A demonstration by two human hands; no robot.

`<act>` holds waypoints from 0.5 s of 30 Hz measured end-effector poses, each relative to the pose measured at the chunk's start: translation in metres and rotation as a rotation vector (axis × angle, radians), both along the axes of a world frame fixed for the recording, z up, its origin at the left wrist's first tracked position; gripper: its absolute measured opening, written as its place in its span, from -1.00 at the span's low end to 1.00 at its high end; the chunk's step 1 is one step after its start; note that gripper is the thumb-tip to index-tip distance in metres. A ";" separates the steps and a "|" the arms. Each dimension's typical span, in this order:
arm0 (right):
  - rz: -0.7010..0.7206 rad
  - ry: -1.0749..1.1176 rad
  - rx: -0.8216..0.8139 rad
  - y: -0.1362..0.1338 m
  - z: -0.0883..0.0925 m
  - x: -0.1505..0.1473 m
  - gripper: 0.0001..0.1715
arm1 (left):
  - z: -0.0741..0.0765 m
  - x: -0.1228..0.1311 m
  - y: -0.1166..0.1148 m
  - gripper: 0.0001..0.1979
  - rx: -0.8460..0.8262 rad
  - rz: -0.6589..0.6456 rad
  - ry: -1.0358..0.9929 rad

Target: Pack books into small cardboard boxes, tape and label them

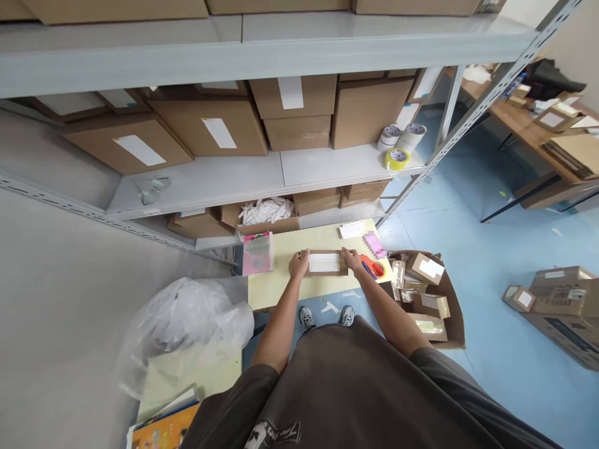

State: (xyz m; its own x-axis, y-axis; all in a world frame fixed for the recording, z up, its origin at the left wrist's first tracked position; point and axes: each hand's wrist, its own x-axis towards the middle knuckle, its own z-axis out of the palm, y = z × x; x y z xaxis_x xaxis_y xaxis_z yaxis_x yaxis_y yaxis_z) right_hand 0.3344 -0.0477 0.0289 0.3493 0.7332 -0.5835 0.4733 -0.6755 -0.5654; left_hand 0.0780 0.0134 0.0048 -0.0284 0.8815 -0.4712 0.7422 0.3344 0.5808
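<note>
A small brown cardboard box [326,262] with a white label lies on the pale yellow table [281,284]. My left hand [298,264] grips its left end and my right hand [352,259] grips its right end, fingers curled round the edges. A red and blue tape dispenser [374,269] sits just right of my right hand. A pink package [257,252] lies to the left of the box.
White paper [350,230] and a pink item [374,244] lie at the table's far side. A carton of small labelled boxes [425,293] stands at my right. Metal shelving [281,174] holds cardboard boxes and tape rolls [401,143]. A clear plastic bag [182,330] lies left.
</note>
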 end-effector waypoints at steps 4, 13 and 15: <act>-0.028 0.032 0.142 0.017 -0.004 -0.017 -0.27 | 0.004 -0.029 0.010 -0.43 0.120 0.073 -0.091; 0.046 0.145 0.096 -0.002 -0.086 -0.042 -0.03 | -0.059 -0.038 -0.032 -0.08 -0.117 0.114 -0.109; 0.064 0.111 0.092 -0.007 -0.099 -0.041 -0.03 | -0.068 -0.039 -0.034 -0.05 -0.093 0.114 -0.122</act>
